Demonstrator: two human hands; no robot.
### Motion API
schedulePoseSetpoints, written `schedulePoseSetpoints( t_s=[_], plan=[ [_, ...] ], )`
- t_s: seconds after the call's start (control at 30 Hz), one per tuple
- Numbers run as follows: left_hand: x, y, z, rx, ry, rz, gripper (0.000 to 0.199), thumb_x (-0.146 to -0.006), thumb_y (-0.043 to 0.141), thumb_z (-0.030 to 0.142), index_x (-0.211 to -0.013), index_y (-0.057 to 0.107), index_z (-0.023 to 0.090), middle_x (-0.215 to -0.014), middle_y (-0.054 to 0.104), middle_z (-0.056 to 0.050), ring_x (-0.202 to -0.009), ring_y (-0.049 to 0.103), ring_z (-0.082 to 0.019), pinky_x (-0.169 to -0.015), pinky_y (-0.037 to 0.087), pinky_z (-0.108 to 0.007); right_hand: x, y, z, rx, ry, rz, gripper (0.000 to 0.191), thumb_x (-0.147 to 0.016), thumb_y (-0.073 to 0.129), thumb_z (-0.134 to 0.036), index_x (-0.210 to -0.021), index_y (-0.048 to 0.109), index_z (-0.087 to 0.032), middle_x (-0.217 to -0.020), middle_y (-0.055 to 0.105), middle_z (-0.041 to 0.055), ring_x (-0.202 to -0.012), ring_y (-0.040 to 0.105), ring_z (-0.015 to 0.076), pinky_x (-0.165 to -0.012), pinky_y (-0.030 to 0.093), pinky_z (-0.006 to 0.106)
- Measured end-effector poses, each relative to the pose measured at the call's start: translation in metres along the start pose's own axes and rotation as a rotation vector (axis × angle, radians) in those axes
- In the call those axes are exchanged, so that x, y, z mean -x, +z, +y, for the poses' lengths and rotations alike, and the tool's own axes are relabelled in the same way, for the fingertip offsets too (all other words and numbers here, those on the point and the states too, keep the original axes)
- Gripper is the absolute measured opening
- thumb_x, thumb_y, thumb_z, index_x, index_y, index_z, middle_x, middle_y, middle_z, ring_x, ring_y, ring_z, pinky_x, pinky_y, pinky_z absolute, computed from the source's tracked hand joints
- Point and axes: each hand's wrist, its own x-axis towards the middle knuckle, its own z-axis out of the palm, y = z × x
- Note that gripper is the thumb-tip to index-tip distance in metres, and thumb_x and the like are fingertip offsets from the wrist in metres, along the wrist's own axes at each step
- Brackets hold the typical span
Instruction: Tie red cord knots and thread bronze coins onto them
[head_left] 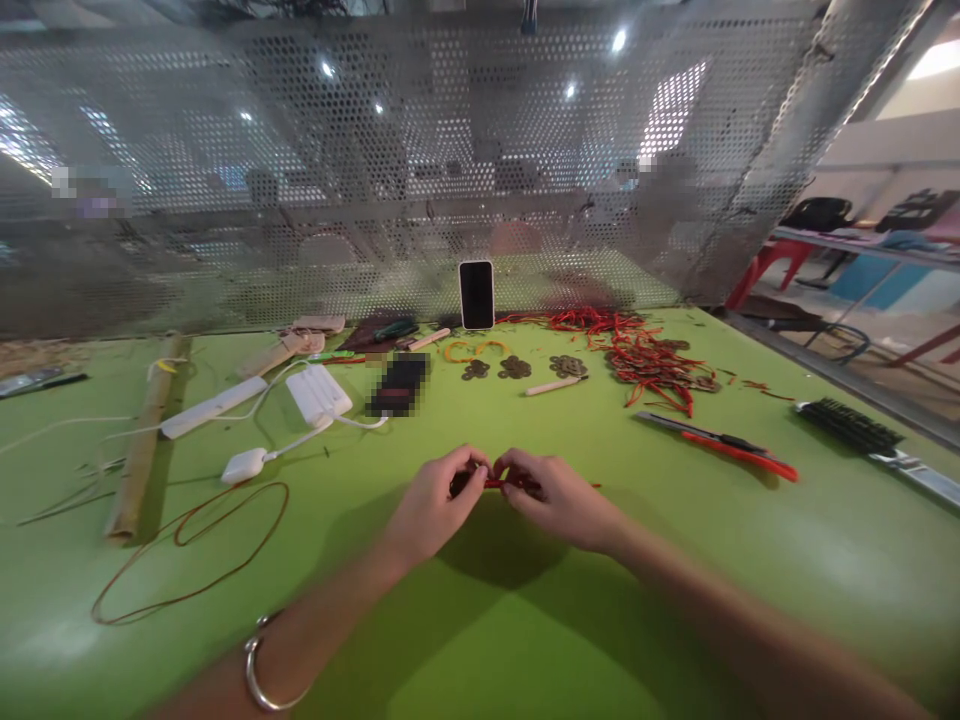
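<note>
My left hand [439,505] and my right hand [559,500] meet above the middle of the table, thumbs and forefingers pinched. A short stretch of red cord [493,484] shows between them, held at both sides. Its thin end sticks out past my right hand. Something dark sits partly hidden inside the fingers of my left hand; its kind cannot be made out. Beyond my hands lie small clusters of old coins [514,367] and a short wooden-handled tool [555,386]. A silver bangle [259,675] circles my left wrist.
At right lie a pile of red cords with coins [652,365], a utility knife [739,450] and a black-bristled brush [851,425]. Left are a bamboo stick [146,450], white power bank [319,393], white charger [244,466] and brown cord loop [281,520]. A phone [477,295] stands against perforated metal.
</note>
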Motion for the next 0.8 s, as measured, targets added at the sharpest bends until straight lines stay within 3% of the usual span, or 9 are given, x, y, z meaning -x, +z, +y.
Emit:
schedulePoseSetpoints(
  t_s=[0.2, 0.33, 0.47, 0.8],
  plan=[
    [-0.002, -0.009, 0.003, -0.058, 0.075, -0.035, 0.019, -0.088, 0.046, 0.035, -0.088, 0.056, 0.020, -0.073, 0.060, 0.000, -0.064, 0.053, -0.014, -0.058, 0.037, -0.021, 0.000, -0.014, -0.002, 0.080, -0.030, -0.032, 0.021, -0.084, 0.044, -0.023, -0.079, 0.063, -0.017, -0.062, 0.057, -0.0013, -0.052, 0.044, 0.0093, -0.049, 0.030, 0.021],
    [-0.002, -0.013, 0.006, -0.049, 0.082, -0.032, 0.017, -0.083, 0.055, 0.035, -0.089, 0.058, 0.020, -0.074, 0.062, -0.001, -0.065, 0.054, -0.014, -0.058, 0.040, -0.022, 0.001, -0.019, -0.003, 0.057, -0.067, -0.025, 0.022, -0.086, 0.044, -0.026, -0.081, 0.064, -0.017, -0.065, 0.058, -0.0002, -0.054, 0.045, 0.0098, -0.051, 0.032, 0.021],
    [-0.002, -0.013, 0.005, 0.018, 0.061, -0.030, 0.016, -0.078, 0.061, 0.029, -0.089, 0.057, 0.019, -0.081, 0.064, -0.002, -0.069, 0.058, -0.014, -0.062, 0.045, -0.023, 0.003, -0.017, 0.000, 0.072, -0.059, 0.029, 0.022, -0.083, 0.051, -0.034, -0.094, 0.062, -0.018, -0.052, 0.044, -0.0052, -0.046, 0.034, 0.0084, -0.045, 0.025, 0.020],
    [-0.004, -0.015, 0.007, 0.199, 0.006, -0.059, 0.020, -0.077, 0.062, 0.026, -0.095, 0.056, 0.018, -0.086, 0.064, -0.003, -0.080, 0.060, -0.016, -0.075, 0.046, -0.028, 0.002, -0.020, 0.004, -0.020, 0.003, 0.154, 0.027, -0.084, 0.050, -0.040, -0.084, 0.064, -0.017, -0.050, 0.034, -0.0052, -0.044, 0.027, 0.0080, -0.042, 0.019, 0.022]
  ],
)
